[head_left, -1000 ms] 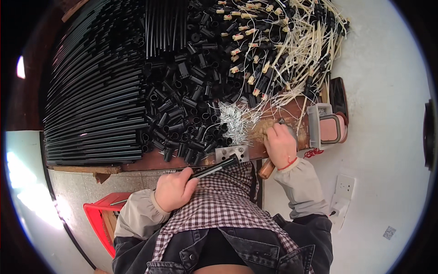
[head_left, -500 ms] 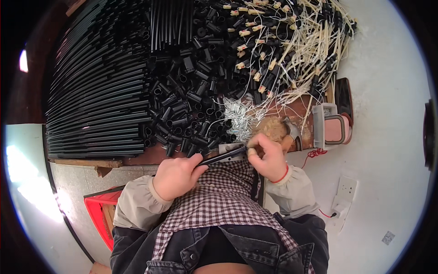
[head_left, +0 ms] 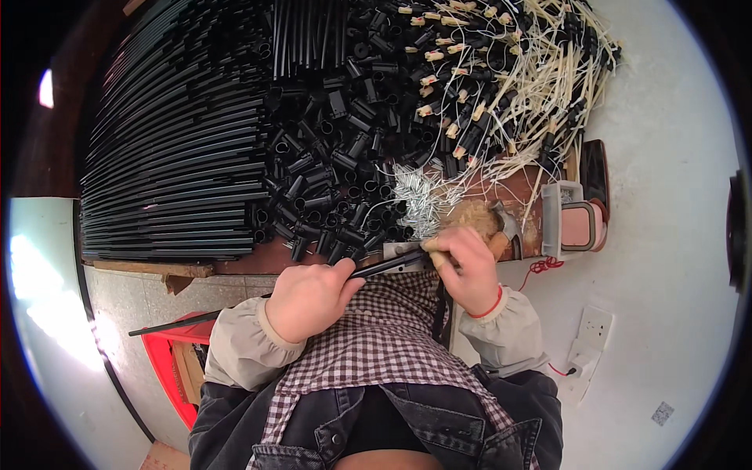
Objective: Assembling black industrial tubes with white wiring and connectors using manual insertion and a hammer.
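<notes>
At the table's front edge I hold a long black tube [head_left: 388,265] slantwise. My left hand [head_left: 309,301] is closed round it, and its far left part sticks out beyond my left sleeve. Pinched at the tube's right end is my right hand [head_left: 464,262], thumb against fingers; a small dark piece there is mostly hidden by the fingertips. Just behind the tube lies a small grey metal plate [head_left: 392,250]. A heap of thin silvery pins [head_left: 419,202] lies beyond it. Close to my right hand is a hammer [head_left: 509,225] with a metal head, beside a rough tan patch [head_left: 474,215].
Many long black tubes [head_left: 172,188] are stacked at the left. Short black plastic sleeves [head_left: 313,188] fill the middle. Cream connectors and wires [head_left: 533,94] pile up at the back right. A clear bin [head_left: 552,219] stands at the right edge, a red crate [head_left: 160,360] below left.
Both hands keep their hold on the tube, with the right fingers drawn in more tightly at its end. More of the tube shows past my left sleeve. The whole view has shifted slightly.
</notes>
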The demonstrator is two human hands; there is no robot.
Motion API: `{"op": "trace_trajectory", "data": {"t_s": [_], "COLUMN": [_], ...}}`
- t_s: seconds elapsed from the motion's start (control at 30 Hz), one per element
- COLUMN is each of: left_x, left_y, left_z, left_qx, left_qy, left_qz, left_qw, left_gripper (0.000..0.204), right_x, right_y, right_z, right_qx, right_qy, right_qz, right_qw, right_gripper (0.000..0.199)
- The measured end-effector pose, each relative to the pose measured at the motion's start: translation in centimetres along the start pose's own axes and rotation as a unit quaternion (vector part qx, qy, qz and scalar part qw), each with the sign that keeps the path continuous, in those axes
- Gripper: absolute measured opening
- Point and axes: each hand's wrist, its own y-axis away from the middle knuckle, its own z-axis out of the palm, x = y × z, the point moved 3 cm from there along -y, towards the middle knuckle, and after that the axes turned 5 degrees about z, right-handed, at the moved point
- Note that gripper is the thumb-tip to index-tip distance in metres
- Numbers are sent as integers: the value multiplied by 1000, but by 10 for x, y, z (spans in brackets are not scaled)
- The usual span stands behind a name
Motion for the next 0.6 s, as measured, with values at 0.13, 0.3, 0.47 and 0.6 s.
{"op": "trace_trajectory", "data": {"t_s": [0.13, 0.3, 0.47, 0.6], "left_x": [5, 11, 10, 12], "left_y": [-1, 1, 3, 4], "left_z": [-5, -7, -6, -6], "left_qx": [-19, 6, 24, 32], "left_qy": [-15, -53, -56, -52], "left_qz": [-12, -10, -8, -4], "left_qw": [1000, 998, 998, 998], "left_gripper": [20, 22, 23, 22], "right_x": [-19, -31, -34, -37], "right_y": [0, 1, 1, 4], "right_z": [-5, -3, -2, 4], "right_qx": [36, 25, 19, 10], "right_qy": [119, 212, 236, 280], "right_qz": [-99, -91, -89, -71], "right_qw": [987, 973, 967, 957], "right_gripper": [22, 23, 20, 17]}}
